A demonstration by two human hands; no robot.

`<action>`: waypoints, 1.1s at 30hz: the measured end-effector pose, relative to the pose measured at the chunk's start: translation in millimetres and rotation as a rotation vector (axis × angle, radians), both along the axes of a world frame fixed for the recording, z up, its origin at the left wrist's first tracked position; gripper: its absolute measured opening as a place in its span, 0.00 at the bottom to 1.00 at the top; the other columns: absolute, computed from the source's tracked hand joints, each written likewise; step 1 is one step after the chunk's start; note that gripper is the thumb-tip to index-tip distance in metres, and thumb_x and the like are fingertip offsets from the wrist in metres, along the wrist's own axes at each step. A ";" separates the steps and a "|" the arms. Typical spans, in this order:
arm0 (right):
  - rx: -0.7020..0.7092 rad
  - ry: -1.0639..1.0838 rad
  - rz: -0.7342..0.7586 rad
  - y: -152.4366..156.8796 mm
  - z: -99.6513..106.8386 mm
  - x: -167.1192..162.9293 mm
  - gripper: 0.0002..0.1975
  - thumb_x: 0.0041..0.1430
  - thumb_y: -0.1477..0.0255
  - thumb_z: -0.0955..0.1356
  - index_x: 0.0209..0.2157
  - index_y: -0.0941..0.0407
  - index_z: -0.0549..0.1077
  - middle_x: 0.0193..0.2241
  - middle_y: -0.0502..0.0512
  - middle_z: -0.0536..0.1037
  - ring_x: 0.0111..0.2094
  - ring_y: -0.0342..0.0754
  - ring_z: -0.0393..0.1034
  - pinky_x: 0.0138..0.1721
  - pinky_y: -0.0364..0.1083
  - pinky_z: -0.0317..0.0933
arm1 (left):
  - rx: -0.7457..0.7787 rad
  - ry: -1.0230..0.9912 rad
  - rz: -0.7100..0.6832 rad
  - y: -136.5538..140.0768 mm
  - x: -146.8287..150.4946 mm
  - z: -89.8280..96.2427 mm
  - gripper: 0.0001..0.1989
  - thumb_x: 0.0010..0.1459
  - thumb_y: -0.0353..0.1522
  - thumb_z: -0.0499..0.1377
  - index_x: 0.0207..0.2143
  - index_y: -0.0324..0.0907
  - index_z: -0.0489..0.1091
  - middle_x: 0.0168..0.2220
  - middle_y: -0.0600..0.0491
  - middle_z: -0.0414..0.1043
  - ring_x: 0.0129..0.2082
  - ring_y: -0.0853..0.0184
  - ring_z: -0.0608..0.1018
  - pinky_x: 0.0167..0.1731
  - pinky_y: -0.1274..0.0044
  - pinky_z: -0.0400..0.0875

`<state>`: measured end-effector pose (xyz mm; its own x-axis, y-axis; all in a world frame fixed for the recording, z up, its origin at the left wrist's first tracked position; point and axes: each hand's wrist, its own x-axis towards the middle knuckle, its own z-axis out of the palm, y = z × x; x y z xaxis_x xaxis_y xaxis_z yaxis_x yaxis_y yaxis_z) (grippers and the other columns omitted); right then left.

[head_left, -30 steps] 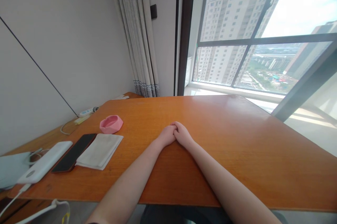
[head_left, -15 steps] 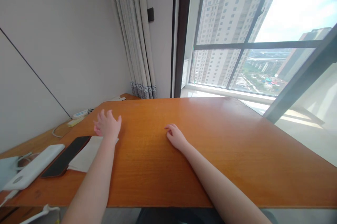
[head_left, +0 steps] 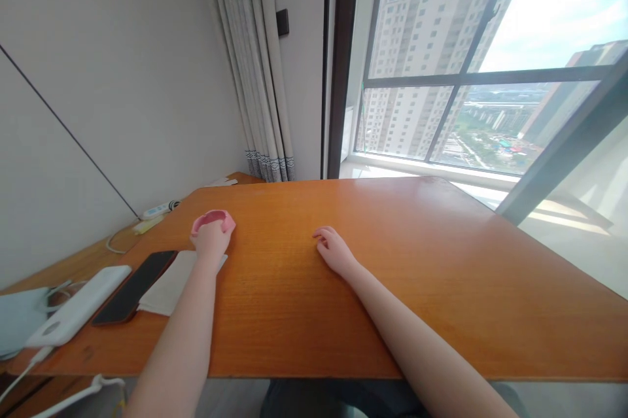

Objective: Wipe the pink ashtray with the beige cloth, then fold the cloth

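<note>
At the far left of the table, my left hand (head_left: pixel 212 241) is closed on the near side of a pink bowl-like thing (head_left: pixel 226 217) with a hollow top and an angular rim. Part of the bowl is hidden behind my fingers, and I cannot tell whether it touches the table. Near the middle of the wooden table (head_left: pixel 294 313), my right hand (head_left: pixel 335 252) rests with its fingers loosely bent and slightly apart, holding nothing.
Beside my left forearm lie white paper sheets (head_left: pixel 164 287), a dark phone (head_left: pixel 135 287) and a white power bank (head_left: pixel 81 307) with a cable. A power strip (head_left: pixel 156 211) sits by the wall. Past the table's far side are a curtain (head_left: pixel 265 78) and a window.
My left hand was raised with its fingers spread; it has come down and now grips the pink bowl, which was mostly hidden before. My right hand has stayed in place. The view has shifted slightly.
</note>
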<state>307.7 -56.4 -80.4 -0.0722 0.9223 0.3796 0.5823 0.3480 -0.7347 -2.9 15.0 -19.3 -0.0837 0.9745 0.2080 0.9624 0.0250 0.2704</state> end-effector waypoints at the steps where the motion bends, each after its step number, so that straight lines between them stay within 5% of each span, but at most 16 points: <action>1: 0.002 -0.002 0.001 -0.1 1.1 0.1 0.15 0.49 0.81 0.59 0.36 0.55 0.70 0.41 0.54 0.69 0.37 0.43 0.66 0.43 0.46 0.61 | 0.038 0.009 -0.019 -1.6 9.4 1.0 0.20 0.57 0.40 0.48 0.39 0.32 0.69 0.39 0.36 0.70 0.46 0.47 0.68 0.46 0.52 0.54; 5: -0.029 0.090 -0.088 1.8 3.0 2.2 0.14 0.55 0.74 0.59 0.43 0.55 0.69 0.43 0.56 0.70 0.39 0.46 0.67 0.43 0.48 0.62 | 0.144 0.027 -0.187 -14.5 70.6 1.6 0.14 0.56 0.40 0.51 0.33 0.41 0.70 0.38 0.46 0.73 0.44 0.56 0.70 0.50 0.64 0.56; 9: -0.012 0.256 -0.192 6.2 2.5 7.1 0.19 0.59 0.64 0.58 0.50 0.56 0.64 0.50 0.60 0.68 0.46 0.48 0.66 0.51 0.51 0.58 | 0.239 -0.012 -0.486 -37.4 136.9 -3.5 0.10 0.55 0.37 0.54 0.32 0.40 0.70 0.37 0.47 0.74 0.44 0.57 0.70 0.50 0.64 0.56; 13: -0.016 0.343 -0.228 8.3 3.3 9.1 0.22 0.60 0.62 0.57 0.53 0.57 0.61 0.55 0.61 0.65 0.54 0.49 0.60 0.57 0.51 0.51 | 0.182 -0.019 -0.635 -55.1 174.2 -9.6 0.09 0.55 0.36 0.55 0.30 0.40 0.70 0.37 0.47 0.74 0.43 0.57 0.71 0.51 0.62 0.55; 28: -0.076 0.299 -0.248 8.7 -1.0 11.5 0.15 0.52 0.70 0.61 0.43 0.55 0.67 0.40 0.55 0.74 0.43 0.49 0.68 0.47 0.50 0.61 | 0.036 -0.115 -0.758 -68.7 187.6 -15.2 0.11 0.57 0.37 0.54 0.34 0.41 0.71 0.39 0.47 0.74 0.45 0.57 0.70 0.52 0.60 0.54; 33: -0.080 0.289 -0.260 9.3 -1.5 12.1 0.15 0.52 0.70 0.61 0.42 0.55 0.66 0.42 0.55 0.73 0.44 0.49 0.67 0.48 0.50 0.60 | 0.067 -0.204 -0.874 -64.2 164.8 -6.1 0.21 0.56 0.41 0.55 0.51 0.44 0.64 0.53 0.47 0.66 0.55 0.61 0.65 0.56 0.66 0.54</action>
<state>319.8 -47.1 -81.9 0.2668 0.9233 0.2764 0.4083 0.1515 -0.9002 162.0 -49.2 -25.3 0.6401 0.6941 0.3293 0.5638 -0.7156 0.4125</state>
